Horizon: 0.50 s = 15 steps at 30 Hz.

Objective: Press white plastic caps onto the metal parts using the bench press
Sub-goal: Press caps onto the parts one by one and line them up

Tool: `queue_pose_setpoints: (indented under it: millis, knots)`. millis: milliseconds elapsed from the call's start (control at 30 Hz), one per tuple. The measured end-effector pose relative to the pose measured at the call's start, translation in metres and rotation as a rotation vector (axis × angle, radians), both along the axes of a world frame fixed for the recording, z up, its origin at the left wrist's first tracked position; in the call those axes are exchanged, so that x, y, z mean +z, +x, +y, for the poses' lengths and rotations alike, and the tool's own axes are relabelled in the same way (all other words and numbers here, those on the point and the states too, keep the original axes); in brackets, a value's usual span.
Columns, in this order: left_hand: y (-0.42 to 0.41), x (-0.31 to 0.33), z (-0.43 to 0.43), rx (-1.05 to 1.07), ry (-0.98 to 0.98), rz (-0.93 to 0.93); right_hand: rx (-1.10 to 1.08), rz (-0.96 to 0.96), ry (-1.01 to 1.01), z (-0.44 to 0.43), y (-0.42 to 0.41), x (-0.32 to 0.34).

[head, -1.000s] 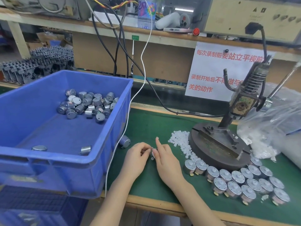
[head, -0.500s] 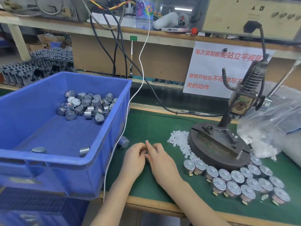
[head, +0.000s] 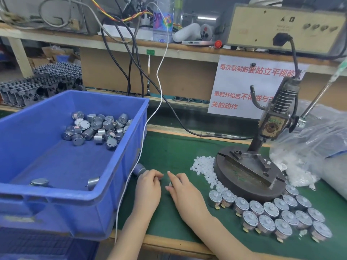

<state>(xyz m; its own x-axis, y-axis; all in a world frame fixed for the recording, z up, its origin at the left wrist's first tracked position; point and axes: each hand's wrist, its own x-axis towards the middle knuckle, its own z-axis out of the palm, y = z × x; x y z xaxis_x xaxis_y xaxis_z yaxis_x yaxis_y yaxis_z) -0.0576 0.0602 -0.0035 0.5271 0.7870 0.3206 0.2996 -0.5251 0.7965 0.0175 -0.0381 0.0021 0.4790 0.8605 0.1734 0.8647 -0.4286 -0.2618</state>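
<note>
Left hand (head: pixel 148 186): near middle of the green mat (head: pixel 172 151), just right of the blue bin (head: pixel 75 198); fingers curled in and close together, tips down; holding something or not, cannot tell.
Right hand (head: pixel 185 192): just right of the left hand, with a small gap between; thumb and fingers pinching a small metal part (head: pixel 171 184), mostly hidden; tiny white bit at the far fingertip, too small to name.
Bench press (head: pixel 249 171): right of the hands and farther back, on a round dark base; spring on top, long handle up to the right.
White caps (head: pixel 205 167): loose heap on the mat, against the left side of the press base.
Capped parts (head: pixel 281 212): rows of round metal parts standing at near right, curved round the press base, each with a white bit on top.
Bare metal parts (head: pixel 97 128): heaped in the far corner of the blue bin; two more near its front wall.
Lone metal part (head: pixel 139 169): on the mat, against the bin's right wall, just beyond the left hand.
Plastic bag (head: pixel 319 143): far right, clear, white bits inside.
Sign (head: pixel 238 87): white paper behind the press, red writing "每次录制前要站立平视前", "录制开始后不得做与", "关的动作"; line ends hidden by the press.
Green tag (head: pixel 150 52): on the shelf edge; writing too small to read.
Beige box (head: pixel 281 29): on the shelf, top right, black plug in front; print too blurry to read.
White cable (head: pixel 161 81): down from the shelf, past the bin's right wall.
</note>
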Motion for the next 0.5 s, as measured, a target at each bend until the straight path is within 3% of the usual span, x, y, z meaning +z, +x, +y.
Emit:
queue_pose_setpoints:
  millis: [300,400,500]
  knots:
    - [0.001,-0.002,0.0,0.003,-0.01,0.028,0.05,-0.193,-0.143,-0.03,0.007,0.024]
    - [0.001,-0.003,0.0,-0.004,-0.015,0.026,0.085,-0.083,-0.108,-0.037,0.012,0.028]
    - [0.001,-0.004,0.001,-0.002,-0.011,0.027,0.02,0.118,0.057,-0.049,0.025,0.041]
